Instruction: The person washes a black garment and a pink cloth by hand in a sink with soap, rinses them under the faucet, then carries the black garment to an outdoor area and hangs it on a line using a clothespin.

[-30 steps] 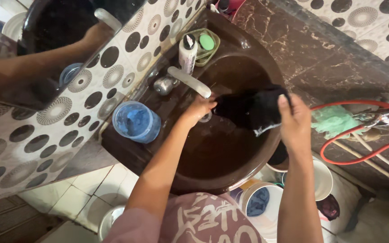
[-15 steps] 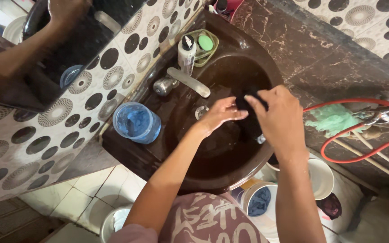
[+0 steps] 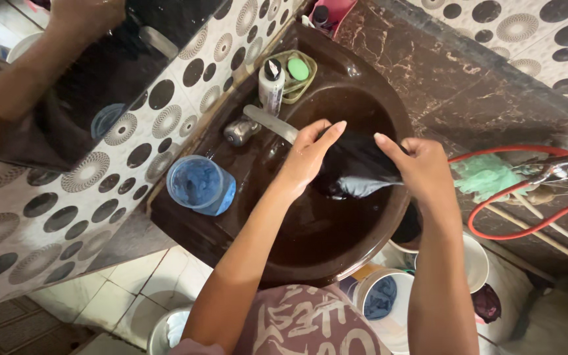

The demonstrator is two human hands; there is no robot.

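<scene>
While both hands work over the brown basin [image 3: 389, 223], a dark wet cloth [image 3: 356, 164] is stretched between them above the bowl, probably so that water drips into the sink and not onto the marble bench [image 3: 468, 85]. The left hand [image 3: 307, 158] presses its flat, extended fingers against the cloth's near end just under the tap [image 3: 267, 121]; the right hand [image 3: 422, 167] pinches the other end, forefinger stretched out. Its long axis runs from hand to hand, roughly left to right, with a pale edge [image 3: 366, 186] showing underneath. A blue tub [image 3: 198, 185] stands on the rim beside the tap.
</scene>
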